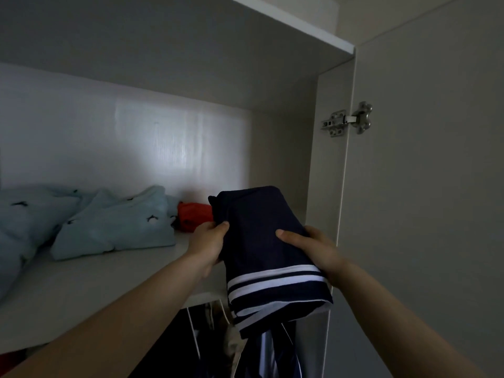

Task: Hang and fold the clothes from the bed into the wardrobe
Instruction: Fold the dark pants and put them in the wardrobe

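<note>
Navy garment (261,241): folded, white stripes across its near end; held up at the right end of the shelf (81,290) inside the wardrobe; the striped end hung past the shelf's front edge (whether the far end rested on the board could not be told).
Left hand (208,244): gripped the garment's left edge, thumb on top, fingers curled beneath.
Right hand (313,249): gripped the right edge, thumb pressed flat on the cloth.
Pale blue clothes (117,227): lay loosely folded on the shelf, left of the hands; small dark motifs showed on the fabric.
Orange item (193,216): sat at the back of the shelf, between the blue clothes and the garment.
Door (422,186): stood open on the right; a metal hinge (347,120) joined it to the side panel.
Hanging clothes (267,356): dark, striped fabric showed below the shelf.
</note>
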